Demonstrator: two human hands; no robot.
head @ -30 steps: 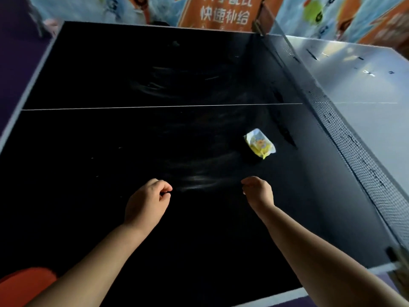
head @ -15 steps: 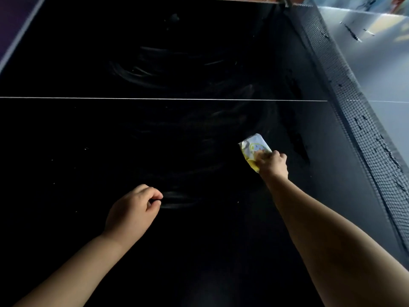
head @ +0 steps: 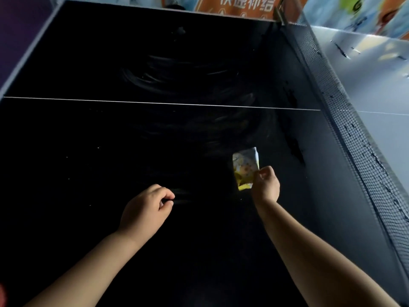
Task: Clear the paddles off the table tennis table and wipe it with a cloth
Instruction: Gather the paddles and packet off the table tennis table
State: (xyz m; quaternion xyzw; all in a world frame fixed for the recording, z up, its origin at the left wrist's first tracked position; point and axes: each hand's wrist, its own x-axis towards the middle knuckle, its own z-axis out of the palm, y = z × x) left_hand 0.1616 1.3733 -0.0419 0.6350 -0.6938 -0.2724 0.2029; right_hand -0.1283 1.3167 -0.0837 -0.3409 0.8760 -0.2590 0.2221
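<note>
The right hand (head: 266, 186) pinches the near right edge of the cloth (head: 244, 167), with thumb and fingertips closed on it and the knuckles turned up. The cloth is small, white at its far end and yellow at the near end. It sits just ahead and to the left of that hand, over the right part of the worktop (head: 66, 151). Whether it lies flat on the surface or is lifted off it cannot be told.

The left hand (head: 147, 210) is well apart to the left and a little nearer. Its fingers are curled in, the thumb meets the forefinger, and nothing shows in its grip. Both bare forearms reach in from the bottom edge.

The worktop is dark, and a thin white line (head: 155, 103) crosses it beyond the hands. Faint curved smears (head: 177, 76) show on both sides of that line. A net (head: 365, 151) runs along the right. Past it, the other half (head: 376, 85) is pale in the light. Orange and blue banners (head: 239, 5) stand behind the far edge.
</note>
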